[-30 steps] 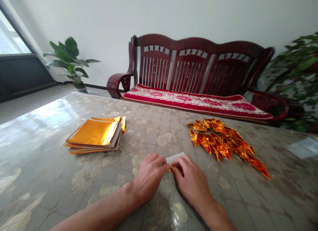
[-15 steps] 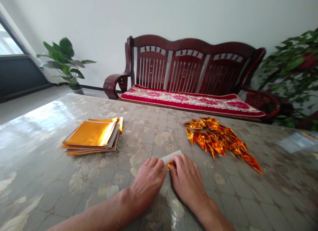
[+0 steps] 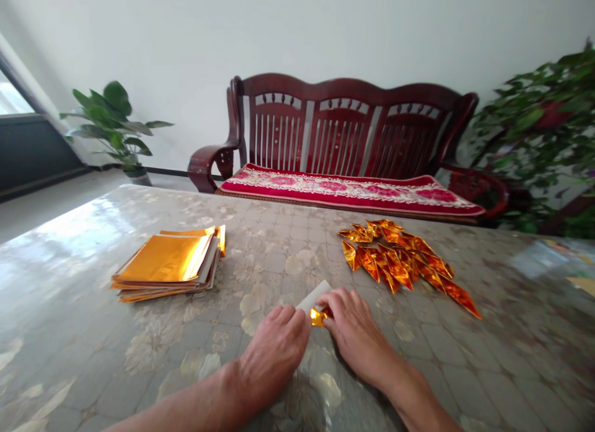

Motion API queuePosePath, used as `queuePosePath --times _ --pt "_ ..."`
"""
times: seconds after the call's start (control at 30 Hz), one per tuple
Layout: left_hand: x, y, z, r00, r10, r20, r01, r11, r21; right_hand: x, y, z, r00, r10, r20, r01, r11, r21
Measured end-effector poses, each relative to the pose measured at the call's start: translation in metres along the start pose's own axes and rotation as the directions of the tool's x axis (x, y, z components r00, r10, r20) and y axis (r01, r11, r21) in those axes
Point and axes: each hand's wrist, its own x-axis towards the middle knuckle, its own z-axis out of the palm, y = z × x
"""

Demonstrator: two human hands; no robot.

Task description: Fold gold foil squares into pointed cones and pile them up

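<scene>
Two bare hands work close together: the left hand (image 3: 274, 351) and the right hand (image 3: 357, 333) pinch a small folded gold foil piece (image 3: 318, 317) and a white paper strip (image 3: 314, 297) over the patterned table (image 3: 418, 364). From this piece, a folded foil pile (image 3: 395, 258) lies forward right, a flat foil stack (image 3: 165, 261) left. Firm, even pinching seems best for crisp creases.

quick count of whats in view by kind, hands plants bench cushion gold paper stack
hands: 2 (left hand, right hand)
plants: 2 (plant by the window, plant at the far right)
wooden bench: 1
red cushion: 1
stack of gold paper: 1
total: 7
</scene>
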Motion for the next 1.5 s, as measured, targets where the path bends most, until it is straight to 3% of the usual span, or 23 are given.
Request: queuePosePath --times 0.13,0.27,0.5,0.67,0.87,1.07,1.33,1.5 --pt "0.0 -0.002 -0.003 0.996 0.01 -0.083 -0.018 0.995 -0.099 0.004 0.007 -0.003 1.0 -0.016 -0.01 0.017 0.997 0.082" --pt "0.002 -0.01 -0.001 0.982 0.113 -0.154 -0.141 0.973 -0.183 0.007 0.015 -0.002 0.995 0.035 -0.089 -0.025 0.994 0.109" --pt "-0.005 -0.004 0.002 0.986 0.129 -0.101 -0.15 0.961 -0.232 0.007 0.034 0.008 0.937 0.246 -0.247 -0.237 0.969 0.064" --pt "-0.006 0.007 0.002 0.988 0.138 -0.07 -0.151 0.962 -0.229 0.007 0.033 0.007 0.937 0.272 -0.22 -0.273 0.962 0.025" --pt "0.005 0.003 0.007 0.981 0.179 -0.078 -0.193 0.952 -0.239 0.01 0.022 0.005 0.929 0.315 -0.195 -0.322 0.947 -0.006" --pt "0.008 0.0 0.002 0.993 0.1 -0.057 -0.114 0.937 -0.329 0.014 0.014 0.003 0.929 0.325 -0.177 -0.337 0.941 -0.044" --pt "0.013 0.0 0.004 0.985 0.083 -0.15 -0.119 0.959 -0.256 0.019 0.008 0.002 0.907 0.397 -0.14 -0.4 0.916 0.004" --pt "0.013 -0.002 0.006 0.987 0.107 -0.122 -0.132 0.967 -0.217 0.022 0.013 0.0 0.9 0.43 -0.076 -0.429 0.903 0.027"
